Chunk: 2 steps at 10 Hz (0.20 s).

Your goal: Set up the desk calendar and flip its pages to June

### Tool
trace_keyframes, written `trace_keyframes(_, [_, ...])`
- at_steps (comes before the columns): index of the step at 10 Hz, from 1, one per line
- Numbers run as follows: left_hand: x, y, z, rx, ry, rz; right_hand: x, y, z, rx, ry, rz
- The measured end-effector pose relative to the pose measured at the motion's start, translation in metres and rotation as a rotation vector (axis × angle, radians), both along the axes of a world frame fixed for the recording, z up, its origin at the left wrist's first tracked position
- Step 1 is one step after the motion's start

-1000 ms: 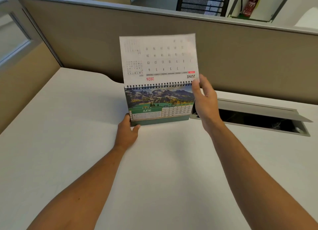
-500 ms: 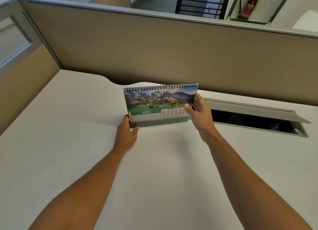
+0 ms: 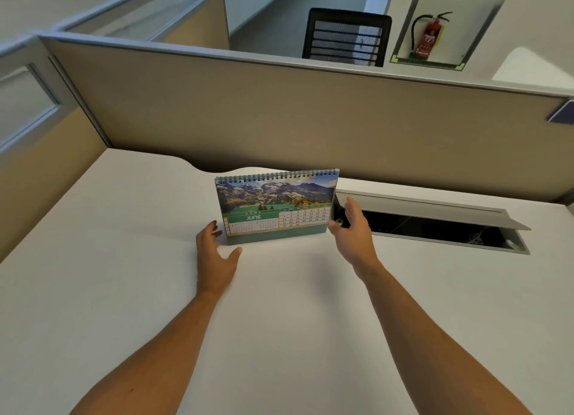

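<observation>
1. Desk calendar (image 3: 276, 208): stands upright at frame centre on the tabletop (image 3: 93, 259), showing June.
2. Your left hand (image 3: 214, 256): fingers spread, just beside its lower-left corner.
3. Your right hand (image 3: 351, 231): fingers spread, just beside its right edge.

A desk calendar (image 3: 276, 208) showed a photo of blue-grey, snow-patched mountains above green slopes, over a green band with "JUNE" in white and a pale date grid. Its base was dull green, its spiral binding dark. The surface (image 3: 124, 259) was plain white, the partition (image 3: 279, 113) beige, the fire extinguisher (image 3: 430, 38) red.
</observation>
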<state>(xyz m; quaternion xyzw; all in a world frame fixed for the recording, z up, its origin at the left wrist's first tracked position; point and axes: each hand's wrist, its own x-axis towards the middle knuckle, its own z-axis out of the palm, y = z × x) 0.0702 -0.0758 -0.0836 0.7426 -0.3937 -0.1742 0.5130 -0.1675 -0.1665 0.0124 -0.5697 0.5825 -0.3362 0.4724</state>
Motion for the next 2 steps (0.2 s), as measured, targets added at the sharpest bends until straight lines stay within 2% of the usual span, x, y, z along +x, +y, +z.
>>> trace_keyframes(2, [-0.015, 0.026, 0.004, 0.087, -0.04, 0.085, -0.04, 0.034, -0.036, -0.049, 0.42, 0.016])
